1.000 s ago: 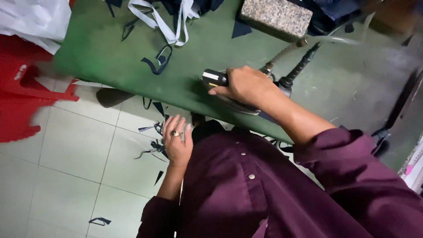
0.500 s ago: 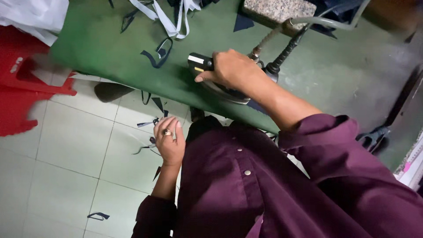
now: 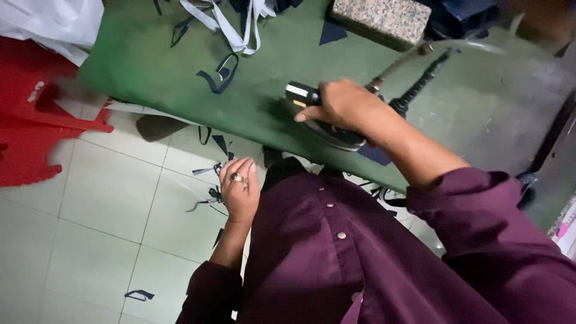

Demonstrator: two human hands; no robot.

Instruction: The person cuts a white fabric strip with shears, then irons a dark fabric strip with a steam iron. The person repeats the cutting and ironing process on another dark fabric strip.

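Observation:
My right hand (image 3: 342, 105) grips the black handle of a steam iron (image 3: 327, 129) that rests on the green ironing table (image 3: 162, 66), near its front edge. A dark fabric piece (image 3: 375, 154) shows under the iron's rear. A hose and cord (image 3: 414, 90) run from the iron toward the back right. My left hand (image 3: 239, 189), with a ring on one finger, hangs below the table edge against my maroon shirt, fingers loosely curled, holding nothing.
A grey stone block (image 3: 381, 18) sits at the table's back. White strips (image 3: 231, 24) and dark scraps (image 3: 219, 75) lie on the table. A red plastic stool (image 3: 36, 120) stands at left. Fabric scraps (image 3: 207, 198) litter the tiled floor.
The view has shifted slightly; my right hand and the iron stay at the table's front edge. My left hand remains by my shirt.

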